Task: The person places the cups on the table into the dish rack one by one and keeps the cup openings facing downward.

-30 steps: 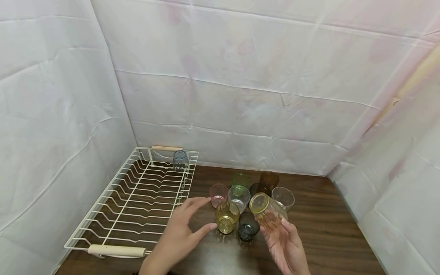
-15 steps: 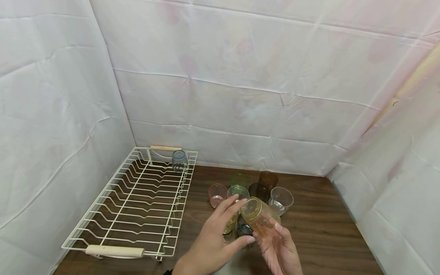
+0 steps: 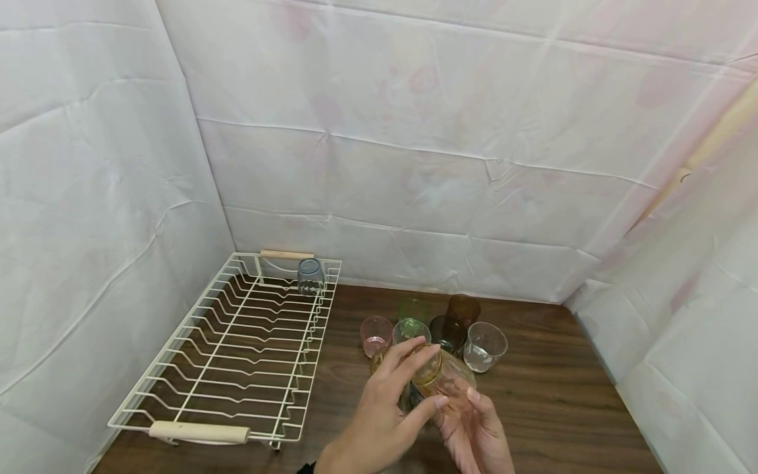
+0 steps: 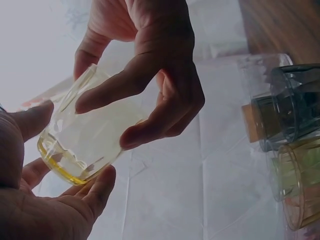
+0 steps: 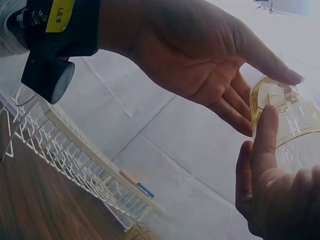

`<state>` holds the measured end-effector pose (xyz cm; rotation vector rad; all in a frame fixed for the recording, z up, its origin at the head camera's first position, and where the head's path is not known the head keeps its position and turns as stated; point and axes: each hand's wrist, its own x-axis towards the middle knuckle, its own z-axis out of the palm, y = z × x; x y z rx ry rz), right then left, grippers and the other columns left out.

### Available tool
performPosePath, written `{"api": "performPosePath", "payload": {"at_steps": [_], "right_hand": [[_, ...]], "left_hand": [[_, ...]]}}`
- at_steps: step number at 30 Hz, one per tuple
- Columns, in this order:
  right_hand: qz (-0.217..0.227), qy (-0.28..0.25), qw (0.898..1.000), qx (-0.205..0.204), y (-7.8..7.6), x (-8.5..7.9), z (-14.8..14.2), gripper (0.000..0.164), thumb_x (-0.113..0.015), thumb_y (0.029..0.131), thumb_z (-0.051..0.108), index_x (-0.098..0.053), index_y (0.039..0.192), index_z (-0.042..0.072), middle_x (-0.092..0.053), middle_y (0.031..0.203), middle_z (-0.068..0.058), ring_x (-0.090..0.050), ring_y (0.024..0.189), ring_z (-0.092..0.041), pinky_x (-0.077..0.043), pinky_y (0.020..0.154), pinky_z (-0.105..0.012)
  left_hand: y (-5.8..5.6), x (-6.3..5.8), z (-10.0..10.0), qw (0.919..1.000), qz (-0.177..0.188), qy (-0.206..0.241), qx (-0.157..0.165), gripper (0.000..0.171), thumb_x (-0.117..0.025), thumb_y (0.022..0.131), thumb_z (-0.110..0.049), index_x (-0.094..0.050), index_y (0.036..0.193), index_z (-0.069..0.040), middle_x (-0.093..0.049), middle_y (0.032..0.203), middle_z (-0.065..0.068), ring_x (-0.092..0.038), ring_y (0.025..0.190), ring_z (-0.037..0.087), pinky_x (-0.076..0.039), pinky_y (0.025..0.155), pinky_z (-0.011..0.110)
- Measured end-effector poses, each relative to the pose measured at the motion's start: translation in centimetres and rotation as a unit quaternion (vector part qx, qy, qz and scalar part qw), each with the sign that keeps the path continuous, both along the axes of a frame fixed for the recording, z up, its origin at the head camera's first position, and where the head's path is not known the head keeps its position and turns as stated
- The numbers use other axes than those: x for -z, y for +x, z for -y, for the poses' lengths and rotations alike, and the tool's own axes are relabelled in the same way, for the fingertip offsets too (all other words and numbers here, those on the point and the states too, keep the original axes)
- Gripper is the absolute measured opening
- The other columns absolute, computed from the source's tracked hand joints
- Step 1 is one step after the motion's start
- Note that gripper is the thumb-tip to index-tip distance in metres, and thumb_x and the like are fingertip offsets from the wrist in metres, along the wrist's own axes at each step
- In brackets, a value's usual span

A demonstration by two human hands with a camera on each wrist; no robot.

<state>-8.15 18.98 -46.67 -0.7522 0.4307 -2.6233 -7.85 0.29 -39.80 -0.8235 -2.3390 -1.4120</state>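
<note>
A pale yellow drinking glass hangs tilted between both hands, its thicker yellow base towards the left. My right hand holds it from the lower right, thumb and fingers round its side. At the base end, the thumb and fingers of my left hand grip from either side, which also shows in the left wrist view on the glass. Behind the left fingers, an amber-yellow glass is mostly hidden. A dark grey glass shows only in part under the hands.
Beyond the hands stand a pink glass, a green glass, a brown glass, a dark glass and two clear glasses. A white wire dish rack at left bears a blue glass. White cloth walls surround the table.
My left hand has moved right, away from near the amber-yellow glass, and has taken hold of the base of the glass in my right hand. That glass has shifted left and slightly down.
</note>
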Motion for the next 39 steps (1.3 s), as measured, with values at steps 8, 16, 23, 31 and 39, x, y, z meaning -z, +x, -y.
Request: {"api": "performPosePath", "payload": {"at_steps": [8,16,23,31,39], "right_hand": [[-0.001,-0.023,1.000,-0.006,0.1,0.4,0.3,0.050,-0.021,0.115,0.014,-0.040,0.160,0.001,-0.054,0.160,-0.013,-0.058,0.140,-0.022,-0.050,0.120,-0.029],[-0.004,-0.028,1.000,-0.009,0.0,0.4,0.5,0.050,-0.022,0.116,0.015,-0.041,0.159,-0.001,-0.055,0.160,-0.015,-0.058,0.142,-0.023,-0.049,0.122,-0.030],[-0.010,-0.023,1.000,-0.008,0.0,0.5,0.8,0.050,-0.022,0.116,0.015,-0.046,0.156,-0.002,-0.058,0.157,-0.015,-0.060,0.141,-0.023,-0.049,0.121,-0.029],[0.001,-0.011,1.000,-0.003,0.0,0.3,0.9,0.047,-0.023,0.116,0.015,-0.049,0.153,0.001,-0.062,0.151,-0.011,-0.063,0.135,-0.021,-0.051,0.118,-0.028],[0.006,-0.009,1.000,-0.001,0.2,0.2,1.2,0.047,-0.023,0.116,0.016,-0.050,0.152,0.002,-0.063,0.149,-0.010,-0.064,0.132,-0.020,-0.052,0.117,-0.027]], "left_hand": [[0.0,0.3,-0.1,0.9997,-0.020,0.014,0.000,0.060,-0.075,0.101,-0.029,-0.052,0.157,-0.031,-0.050,0.160,0.006,-0.060,0.140,0.030,-0.059,0.109,0.046],[0.1,0.3,0.0,0.9997,-0.019,0.014,-0.002,0.060,-0.075,0.101,-0.030,-0.053,0.157,-0.031,-0.051,0.159,0.006,-0.058,0.141,0.031,-0.060,0.108,0.046],[0.2,0.3,0.2,0.9998,-0.011,0.014,-0.004,0.061,-0.075,0.100,-0.031,-0.052,0.157,-0.032,-0.051,0.160,0.004,-0.056,0.143,0.030,-0.059,0.108,0.049],[0.3,0.2,0.5,0.9999,-0.008,0.012,-0.008,0.063,-0.076,0.100,-0.030,-0.051,0.157,-0.033,-0.050,0.160,0.004,-0.056,0.144,0.031,-0.059,0.109,0.050],[0.4,0.1,0.7,0.9998,0.000,0.017,-0.006,0.062,-0.075,0.100,-0.031,-0.051,0.157,-0.033,-0.049,0.161,0.004,-0.058,0.143,0.032,-0.059,0.109,0.051]]}}
